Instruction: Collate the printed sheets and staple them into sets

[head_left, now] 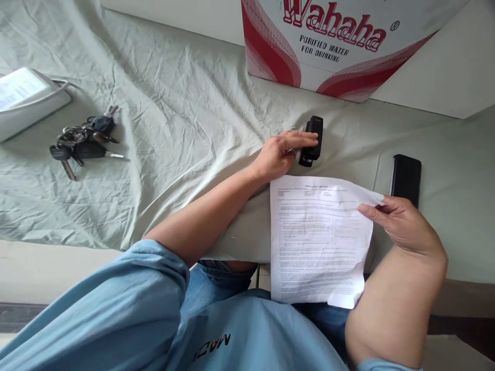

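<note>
In the head view, the right hand [410,226] pinched 1 corner of the "OVERLEAF NOTES" sheet [317,242], which, overhanging the table [456,206], could have creased, while the left hand [277,154] lay over the stapler [317,124], whether gripping I couldn't tell, near a box [336,49] reading "Wahaha PURIFIED WATER FOR DRINKING".

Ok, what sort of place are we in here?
Probably a home or small-office workspace; I can't tell which. It shows in the cloth-covered table, the printed sheet held by the right hand, and what looks like a black stapler touched by the left hand.
</note>
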The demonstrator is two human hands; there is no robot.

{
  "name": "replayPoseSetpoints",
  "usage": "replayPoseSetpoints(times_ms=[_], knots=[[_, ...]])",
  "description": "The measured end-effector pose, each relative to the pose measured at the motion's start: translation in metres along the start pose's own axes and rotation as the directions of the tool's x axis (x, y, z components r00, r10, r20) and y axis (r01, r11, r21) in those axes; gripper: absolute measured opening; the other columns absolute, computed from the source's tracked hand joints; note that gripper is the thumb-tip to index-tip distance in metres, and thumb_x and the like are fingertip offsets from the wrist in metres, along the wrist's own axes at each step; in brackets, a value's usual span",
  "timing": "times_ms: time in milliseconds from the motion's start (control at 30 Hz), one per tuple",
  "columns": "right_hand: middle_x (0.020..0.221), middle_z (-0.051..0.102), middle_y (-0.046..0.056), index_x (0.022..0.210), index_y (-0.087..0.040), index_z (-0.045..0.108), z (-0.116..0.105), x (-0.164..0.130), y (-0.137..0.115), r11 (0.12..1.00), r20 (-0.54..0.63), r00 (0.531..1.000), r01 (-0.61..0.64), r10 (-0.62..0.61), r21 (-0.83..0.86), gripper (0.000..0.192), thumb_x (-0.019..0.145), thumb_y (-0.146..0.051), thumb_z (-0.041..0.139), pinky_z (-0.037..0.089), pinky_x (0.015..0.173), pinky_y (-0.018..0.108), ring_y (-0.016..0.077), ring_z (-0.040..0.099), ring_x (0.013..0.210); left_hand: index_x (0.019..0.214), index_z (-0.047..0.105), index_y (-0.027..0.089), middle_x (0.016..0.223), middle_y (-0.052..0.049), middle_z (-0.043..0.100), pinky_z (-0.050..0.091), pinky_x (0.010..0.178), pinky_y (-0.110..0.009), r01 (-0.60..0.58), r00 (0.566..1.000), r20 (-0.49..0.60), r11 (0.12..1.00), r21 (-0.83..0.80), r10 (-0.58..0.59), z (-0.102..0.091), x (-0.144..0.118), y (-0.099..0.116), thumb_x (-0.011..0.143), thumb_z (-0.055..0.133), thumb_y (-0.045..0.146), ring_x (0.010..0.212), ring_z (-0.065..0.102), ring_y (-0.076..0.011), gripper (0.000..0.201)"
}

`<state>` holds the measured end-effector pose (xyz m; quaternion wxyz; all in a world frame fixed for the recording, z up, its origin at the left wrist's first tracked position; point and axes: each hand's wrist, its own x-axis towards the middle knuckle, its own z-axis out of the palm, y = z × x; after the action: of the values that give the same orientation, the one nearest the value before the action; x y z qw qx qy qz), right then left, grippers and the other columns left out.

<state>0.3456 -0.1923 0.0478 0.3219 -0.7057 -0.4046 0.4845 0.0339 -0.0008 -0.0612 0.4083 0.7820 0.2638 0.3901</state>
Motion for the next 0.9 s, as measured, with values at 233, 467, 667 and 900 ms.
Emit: replayPoseSetpoints(times_ms=[233, 467, 667, 900], knots=[[0.095, 0.093, 0.007, 0.083, -0.026, 0.091, 0.023, 0.022, -0.005, 0.933, -0.472, 0.864, 0.300, -0.176, 0.200, 0.047, 0.058, -0.054, 0.120, 0.071, 0.122, 0.067, 0.0366, 0.091, 0.110, 0.132, 0.086, 0.021, 0.119, -0.018, 0.092, 0.077, 0.102, -0.062, 0.322, 0.939, -0.058, 0.925, -0.201, -0.339, -0.005, 0.001, 0.014, 0.125, 0.031, 0.091, 0.116, 0.090, -0.0376, 0.089], [0.095, 0.091, 0.008, 0.088, -0.024, 0.091, 0.035, 0.032, -0.011, 0.896, -0.569, 0.790, 0.399, -0.229, 0.194, 0.038, 0.067, -0.045, 0.114, 0.071, 0.121, 0.066, 0.0360, 0.089, 0.113, 0.116, 0.084, 0.022, 0.104, -0.013, 0.087, 0.077, 0.100, -0.065, 0.331, 0.944, 0.075, 0.903, -0.273, -0.323, -0.009, -0.002, 0.020, 0.119, 0.061, 0.086, 0.109, 0.089, -0.0377, 0.069], [0.093, 0.089, 0.006, 0.086, -0.025, 0.091, 0.033, 0.035, -0.011, 0.897, -0.629, 0.751, 0.399, -0.203, 0.187, 0.036, 0.062, -0.042, 0.112, 0.073, 0.119, 0.066, 0.0353, 0.088, 0.108, 0.101, 0.077, 0.024, 0.084, -0.009, 0.076, 0.078, 0.093, -0.060, 0.305, 0.952, 0.103, 0.880, -0.365, -0.288, -0.007, 0.001, 0.010, 0.108, 0.083, 0.085, 0.100, 0.087, -0.0342, 0.062], [0.103, 0.091, 0.007, 0.100, -0.022, 0.092, 0.030, 0.038, -0.007, 0.881, -0.599, 0.773, 0.415, -0.209, 0.228, 0.050, 0.056, -0.036, 0.113, 0.066, 0.132, 0.066, 0.0353, 0.087, 0.120, 0.101, 0.074, 0.022, 0.100, -0.009, 0.084, 0.076, 0.095, -0.049, 0.276, 0.956, 0.046, 0.832, -0.480, -0.291, -0.004, 0.004, 0.025, 0.092, 0.096, 0.096, 0.108, 0.085, -0.0310, 0.078]])
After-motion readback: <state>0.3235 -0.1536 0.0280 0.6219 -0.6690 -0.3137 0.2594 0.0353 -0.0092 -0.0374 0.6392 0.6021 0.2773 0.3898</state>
